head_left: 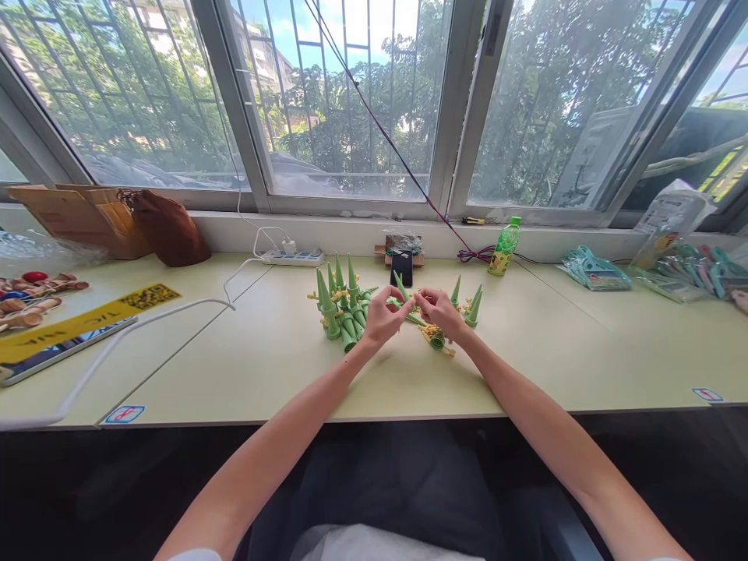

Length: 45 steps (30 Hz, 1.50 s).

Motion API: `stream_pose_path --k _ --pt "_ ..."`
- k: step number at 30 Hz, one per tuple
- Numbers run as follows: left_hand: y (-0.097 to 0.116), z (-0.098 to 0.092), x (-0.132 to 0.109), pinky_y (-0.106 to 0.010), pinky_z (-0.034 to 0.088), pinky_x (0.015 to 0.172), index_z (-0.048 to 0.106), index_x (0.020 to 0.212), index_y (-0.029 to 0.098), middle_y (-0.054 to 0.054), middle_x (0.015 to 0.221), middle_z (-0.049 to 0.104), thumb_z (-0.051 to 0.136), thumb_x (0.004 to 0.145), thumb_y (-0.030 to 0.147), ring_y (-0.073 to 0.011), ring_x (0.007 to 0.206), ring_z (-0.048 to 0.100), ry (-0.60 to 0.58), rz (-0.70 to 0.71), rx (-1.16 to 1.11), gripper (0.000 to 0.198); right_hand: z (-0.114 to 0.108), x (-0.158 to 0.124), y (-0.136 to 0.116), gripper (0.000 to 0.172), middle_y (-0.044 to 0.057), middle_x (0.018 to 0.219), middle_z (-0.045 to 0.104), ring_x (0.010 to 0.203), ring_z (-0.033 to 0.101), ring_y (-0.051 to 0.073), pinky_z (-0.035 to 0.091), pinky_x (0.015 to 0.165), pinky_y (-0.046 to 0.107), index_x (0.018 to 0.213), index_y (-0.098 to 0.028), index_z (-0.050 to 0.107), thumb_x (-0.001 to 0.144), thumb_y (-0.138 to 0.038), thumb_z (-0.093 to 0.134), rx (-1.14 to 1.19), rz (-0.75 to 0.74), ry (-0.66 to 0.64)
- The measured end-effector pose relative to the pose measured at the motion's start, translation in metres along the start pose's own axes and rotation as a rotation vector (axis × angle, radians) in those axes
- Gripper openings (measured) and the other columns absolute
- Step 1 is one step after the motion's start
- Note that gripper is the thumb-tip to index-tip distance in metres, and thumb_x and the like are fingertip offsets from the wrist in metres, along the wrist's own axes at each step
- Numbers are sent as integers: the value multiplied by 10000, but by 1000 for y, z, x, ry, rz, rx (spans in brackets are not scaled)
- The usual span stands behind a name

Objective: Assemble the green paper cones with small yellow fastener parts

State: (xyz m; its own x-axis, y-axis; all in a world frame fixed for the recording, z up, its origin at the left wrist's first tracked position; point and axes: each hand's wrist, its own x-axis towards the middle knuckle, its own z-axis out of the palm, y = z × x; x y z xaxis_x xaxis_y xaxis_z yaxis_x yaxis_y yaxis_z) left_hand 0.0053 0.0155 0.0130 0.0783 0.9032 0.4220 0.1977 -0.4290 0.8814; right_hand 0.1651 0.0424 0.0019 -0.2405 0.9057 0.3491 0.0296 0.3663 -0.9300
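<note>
A pointed green plastic cone [400, 285] is pinched upright in the fingers of my left hand [382, 318]. My right hand [441, 312] meets it from the other side, its fingertips pressed together close to the cone; whatever they grip is too small to make out. Left of my hands stand several similar green cones [352, 280] with small yellow pieces on them, and more lie on their sides [349, 331] in front. Beside and under my right hand are small yellow pieces [449, 351], a lying green cone [435, 340] and an upright green cone [475, 306].
Behind my hands a black phone [401, 269] leans against a small box [379, 251]. A green bottle [505, 248] stands back right, near packaged teal items [594, 270]. A power strip [292, 258] and white cable [169, 315] lie left on the pale table [555, 358].
</note>
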Motion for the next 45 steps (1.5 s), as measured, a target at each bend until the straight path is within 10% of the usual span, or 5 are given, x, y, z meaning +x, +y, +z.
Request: stream_pose_path --k 26,40,45 --pt "-9 6 1 -208 384 533 440 974 225 11 995 577 607 809 200 -25 475 427 36 306 231 237 -1 0 0 451 -78 429 324 366 278 72 197 379 238 633 -219 425 788 -598 614 -29 63 2" --pt "0 5 6 -213 368 488 526 756 193 -11 673 571 474 924 460 -101 521 495 186 91 84 320 5 0 -2 472 -77 486 314 399 277 71 214 389 242 664 -216 465 755 -651 625 -11 -14 124" --pt "-3 4 6 -207 310 359 492 811 207 37 512 514 448 917 549 -86 352 382 31 -141 -63 361 5 -1 0 463 -67 494 340 416 294 72 217 395 234 665 -204 483 786 -631 615 -44 -52 65"
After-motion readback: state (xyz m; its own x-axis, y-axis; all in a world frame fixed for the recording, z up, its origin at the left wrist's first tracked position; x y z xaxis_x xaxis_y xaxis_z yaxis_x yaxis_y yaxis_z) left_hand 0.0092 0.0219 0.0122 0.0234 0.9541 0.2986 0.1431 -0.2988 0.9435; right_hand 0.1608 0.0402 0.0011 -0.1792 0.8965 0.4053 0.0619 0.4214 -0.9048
